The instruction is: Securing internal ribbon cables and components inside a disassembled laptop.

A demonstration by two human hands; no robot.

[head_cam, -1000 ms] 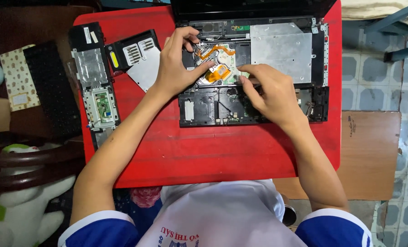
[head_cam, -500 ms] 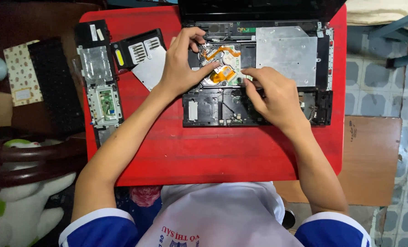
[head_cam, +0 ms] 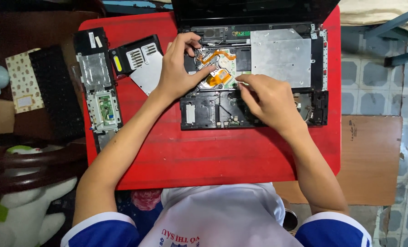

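Over by the red table's (head_cam: 213, 160) left edge lie a long black palmrest panel (head_cam: 96, 87) with its touchpad board showing, and next to it a smaller black cover plate (head_cam: 137, 59) overlapping a grey sheet. The opened laptop (head_cam: 254, 73) sits at the far edge, toward the right corner, stripped of its top: black frame, a big silver metal shield on the right half, orange flex cables (head_cam: 217, 68) looped over the middle. The left hand (head_cam: 181, 71) rests on the chassis beside those cables, thumb stretched toward the orange ribbon, fingers curled at the upper frame. The right hand (head_cam: 268, 98) is pinched, thumb and forefinger closed near the centre of the board; whatever sits between them is too small to make out. The laptop's screen is cut off at the top. Since half a second ago the right hand has slid a little leftward toward the cables; the left has barely shifted.
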